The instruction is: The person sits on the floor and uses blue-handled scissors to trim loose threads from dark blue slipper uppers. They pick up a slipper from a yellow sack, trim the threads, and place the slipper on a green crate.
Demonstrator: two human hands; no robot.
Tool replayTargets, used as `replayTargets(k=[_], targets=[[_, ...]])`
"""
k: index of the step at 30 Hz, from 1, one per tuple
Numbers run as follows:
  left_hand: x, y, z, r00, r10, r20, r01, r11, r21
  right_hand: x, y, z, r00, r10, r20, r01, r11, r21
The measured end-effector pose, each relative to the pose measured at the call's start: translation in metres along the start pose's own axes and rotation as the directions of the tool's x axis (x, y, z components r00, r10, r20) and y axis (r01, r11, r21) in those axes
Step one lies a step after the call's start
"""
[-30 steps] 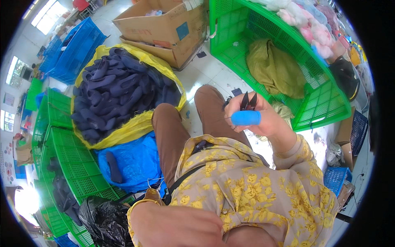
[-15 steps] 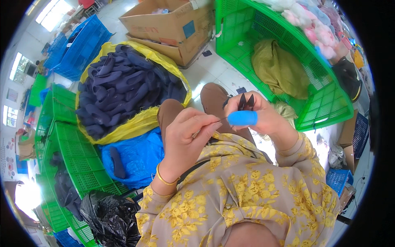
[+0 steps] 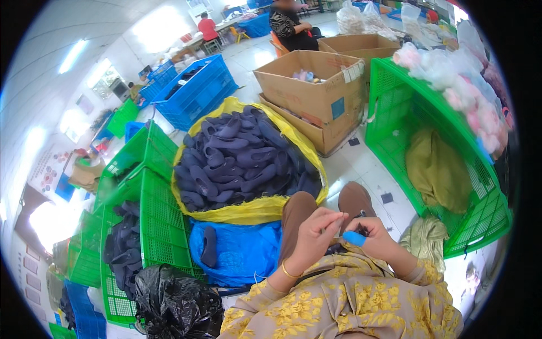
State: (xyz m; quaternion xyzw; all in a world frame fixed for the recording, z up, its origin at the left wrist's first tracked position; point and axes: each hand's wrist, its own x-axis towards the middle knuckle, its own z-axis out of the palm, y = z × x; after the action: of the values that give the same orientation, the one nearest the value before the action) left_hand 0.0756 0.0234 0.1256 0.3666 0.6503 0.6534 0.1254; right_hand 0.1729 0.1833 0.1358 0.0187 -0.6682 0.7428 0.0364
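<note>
My left hand is closed in front of my lap, thumb and forefinger pinched together at the tips. What lies in that pinch is too small to make out. Close beside it, my right hand is curled, with a blue cover over one finger. A small black piece with pointed parts shows at its fingers, its kind unclear. Past my knees, a yellow sack is heaped with dark navy slip-on shoes. One loose navy shoe lies on blue plastic sheeting.
Green crates stand on my left, with a black plastic bag near them. Another green crate at right holds olive cloth. Cardboard boxes and a blue crate are farther off. A seated person is beyond.
The view has tipped up and shifted left, so more of the room shows and my hands appear lower and farther right. Both hands stay close together, the left one still pinching.
</note>
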Motion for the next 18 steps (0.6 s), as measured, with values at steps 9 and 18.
replayTargets(k=[9, 18], targets=[[-0.01, 0.004, -0.009, 0.834, 0.507, 0.22, -0.509, 0.549, 0.663, -0.002, 0.019, 0.006, 0.958, 0.286, -0.011, -0.278, 0.94, 0.198], [-0.013, 0.011, -0.009, 0.862, 0.482, 0.158, -0.455, 0.597, 0.661, 0.0, 0.005, 0.006, 0.974, 0.225, -0.034, -0.219, 0.969, 0.115]])
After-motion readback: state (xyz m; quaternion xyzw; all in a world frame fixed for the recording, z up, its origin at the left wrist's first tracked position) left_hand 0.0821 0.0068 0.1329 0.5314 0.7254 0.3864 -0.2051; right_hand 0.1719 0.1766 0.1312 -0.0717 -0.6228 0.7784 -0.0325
